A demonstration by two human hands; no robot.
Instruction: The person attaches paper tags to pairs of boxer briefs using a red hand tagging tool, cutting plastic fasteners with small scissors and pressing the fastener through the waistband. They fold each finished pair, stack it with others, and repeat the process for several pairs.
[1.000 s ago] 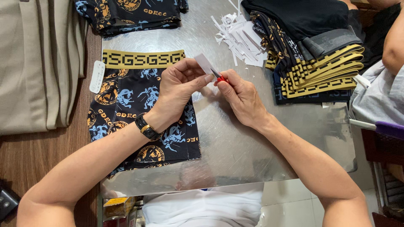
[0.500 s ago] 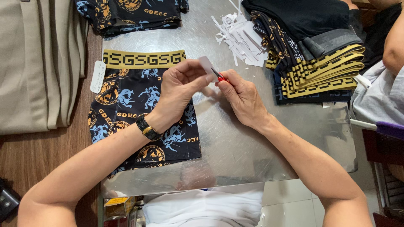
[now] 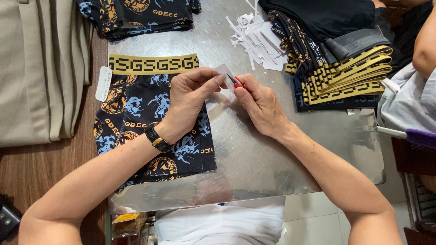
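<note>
- Both hands meet above the shiny metal table (image 3: 254, 159), fingers bunched together around a small white paper tag (image 3: 225, 72).
- Left hand (image 3: 190, 97), with a dark wristwatch (image 3: 156, 138) on its wrist, pinches the tag between thumb and fingertips, closed on it.
- Right hand (image 3: 261, 104) is curled around a small red-handled tool (image 3: 237, 83), its tip touching the tag; what kind of tool it is cannot be told.
- Under the left wrist a pair of patterned boxer shorts (image 3: 150, 122) lies flat on the table, dark with blue and gold figures, a gold waistband at the top and a white hang tag (image 3: 103, 83) at its left edge.
- Just beyond the hands lies a loose heap of white paper tags (image 3: 256, 38).
- To the right of the heap stands a stack of folded shorts (image 3: 345, 68) with gold-and-black bands.
- Another folded patterned pair (image 3: 136, 13) lies at the far edge of the table.
- Beige fabric (image 3: 41, 68) lies on the wooden surface to the left.
- Another person's arm (image 3: 424, 45) shows at the right edge.
</note>
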